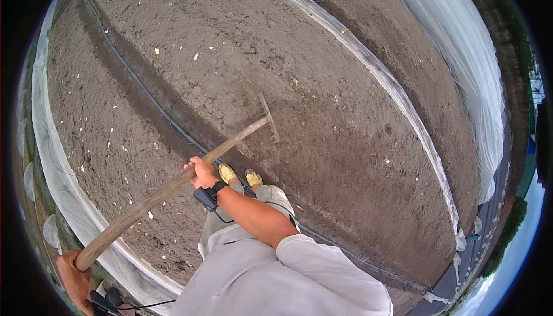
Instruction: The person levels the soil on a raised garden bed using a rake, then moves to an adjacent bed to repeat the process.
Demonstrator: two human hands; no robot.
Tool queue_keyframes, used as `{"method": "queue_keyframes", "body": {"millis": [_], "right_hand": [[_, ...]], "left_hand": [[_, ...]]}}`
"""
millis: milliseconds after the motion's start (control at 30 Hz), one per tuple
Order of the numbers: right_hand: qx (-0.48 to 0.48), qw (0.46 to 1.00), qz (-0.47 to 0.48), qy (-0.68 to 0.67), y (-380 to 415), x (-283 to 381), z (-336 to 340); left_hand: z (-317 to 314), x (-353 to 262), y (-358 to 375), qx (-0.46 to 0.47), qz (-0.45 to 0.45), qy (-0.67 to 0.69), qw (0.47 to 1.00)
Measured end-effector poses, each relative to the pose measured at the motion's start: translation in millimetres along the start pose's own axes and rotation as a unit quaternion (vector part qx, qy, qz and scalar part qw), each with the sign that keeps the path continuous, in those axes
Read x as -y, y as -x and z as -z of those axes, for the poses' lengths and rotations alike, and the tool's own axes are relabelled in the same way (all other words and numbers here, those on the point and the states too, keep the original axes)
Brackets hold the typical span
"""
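Observation:
A rake point(151, 200) with a long wooden handle slants across the view from lower left to centre. Its toothed head point(269, 119) rests on the soil, tines toward the right. My left hand point(75, 278) is closed round the handle's butt end at the lower left edge. Farther up the handle, my right hand point(201, 171) grips it, the arm reaching across in front of my body. A black watch and a small dark device sit on my right wrist. My yellowish shoes point(227, 172) stand just beside the right hand, in the furrow.
A thin dark hose point(135, 80) runs along the furrow between two soil beds point(345, 120). Pale flakes dot the soil. White plastic sheeting point(57, 143) edges the left side; another strip point(380, 74) and a larger sheet point(461, 40) lie to the right.

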State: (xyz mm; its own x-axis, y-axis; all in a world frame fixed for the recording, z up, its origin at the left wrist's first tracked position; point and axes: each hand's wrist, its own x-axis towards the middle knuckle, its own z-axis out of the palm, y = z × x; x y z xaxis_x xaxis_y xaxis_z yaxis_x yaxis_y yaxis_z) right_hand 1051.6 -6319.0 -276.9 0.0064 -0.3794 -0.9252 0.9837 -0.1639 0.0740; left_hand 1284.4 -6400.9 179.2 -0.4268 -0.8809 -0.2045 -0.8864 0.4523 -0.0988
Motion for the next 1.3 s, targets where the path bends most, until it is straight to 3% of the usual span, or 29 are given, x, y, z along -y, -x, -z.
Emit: {"method": "queue_keyframes", "body": {"millis": [67, 133, 167, 233, 367, 433, 467, 533, 600, 700, 733, 767, 800, 833, 900, 967, 1000, 1067, 1200, 1300], "right_hand": [[-0.014, 0.999, 0.005, -0.030, 7.5, 9.1, 9.3], [-0.044, 0.997, 0.028, -0.059, 21.7, 44.9, 56.2], [-0.002, 0.995, 0.037, -0.093, 5.9, 62.5, 100.6], [-0.028, 0.985, 0.094, -0.139, 8.1, 109.7, 180.3], [-0.129, 0.962, 0.221, -0.100, 30.8, 192.7, 365.9], [-0.221, 0.950, 0.204, -0.080, 62.3, 210.4, 429.8], [-0.292, 0.926, 0.182, -0.154, 97.6, 206.0, 421.3], [-0.355, 0.917, 0.136, -0.122, 129.0, 193.6, 427.6], [-0.377, 0.895, 0.174, -0.163, 129.2, 169.6, 434.5], [-0.368, 0.895, 0.152, -0.203, 100.5, 134.9, 422.8], [-0.332, 0.897, 0.153, -0.249, 86.8, 123.6, 410.7], [-0.289, 0.933, 0.124, -0.174, 78.6, 114.9, 388.3], [-0.271, 0.916, 0.139, -0.260, 49.0, 104.0, 373.4], [-0.258, 0.924, 0.154, -0.237, 31.8, 94.8, 342.5], [-0.221, 0.923, 0.059, -0.310, -2.2, 89.2, 264.7], [-0.156, 0.975, 0.076, -0.140, -34.2, 72.8, 177.8], [-0.144, 0.956, 0.057, -0.247, -51.0, 63.0, 125.6], [-0.093, 0.956, 0.014, -0.279, -54.8, 42.3, 5.1], [0.003, 0.974, -0.016, -0.224, -63.4, 4.1, -174.4], [0.123, 0.976, 0.003, -0.181, -65.8, -6.9, -238.6]], "left_hand": [[-2.1, -11.0, -17.2, -0.042, -0.053, -0.023, 0.997], [-20.6, -38.1, -42.0, 0.076, -0.079, 0.016, 0.994], [-39.3, -56.9, -53.4, 0.089, -0.133, 0.017, 0.987], [-83.1, -108.3, -69.7, 0.129, -0.219, 0.017, 0.967], [-176.8, -209.7, -64.8, 0.204, -0.390, 0.005, 0.898], [-203.2, -238.8, -56.3, 0.205, -0.456, 0.044, 0.865], [-208.7, -246.2, -53.2, 0.200, -0.479, 0.063, 0.852], [-215.7, -249.6, -56.8, 0.198, -0.521, 0.081, 0.826], [-212.8, -241.6, -75.3, 0.204, -0.524, 0.075, 0.824], [-205.9, -231.0, -107.7, 0.213, -0.546, 0.065, 0.808], [-198.8, -223.8, -124.3, 0.204, -0.546, 0.051, 0.811], [-191.1, -216.0, -140.7, 0.195, -0.539, 0.034, 0.819], [-180.8, -206.5, -159.3, 0.184, -0.531, 0.018, 0.827], [-167.4, -195.0, -178.5, 0.170, -0.524, 0.004, 0.834], [-131.1, -164.8, -218.7, 0.146, -0.501, -0.028, 0.853], [-82.9, -126.7, -253.9, 0.114, -0.452, -0.055, 0.883], [-56.4, -105.8, -270.8, 0.090, -0.421, -0.066, 0.900], [-10.6, -54.7, -300.3, 0.026, -0.387, -0.054, 0.920], [41.5, 55.9, -308.1, -0.109, -0.287, -0.038, 0.951], [47.6, 99.7, -276.0, -0.138, -0.189, -0.037, 0.971]]}}
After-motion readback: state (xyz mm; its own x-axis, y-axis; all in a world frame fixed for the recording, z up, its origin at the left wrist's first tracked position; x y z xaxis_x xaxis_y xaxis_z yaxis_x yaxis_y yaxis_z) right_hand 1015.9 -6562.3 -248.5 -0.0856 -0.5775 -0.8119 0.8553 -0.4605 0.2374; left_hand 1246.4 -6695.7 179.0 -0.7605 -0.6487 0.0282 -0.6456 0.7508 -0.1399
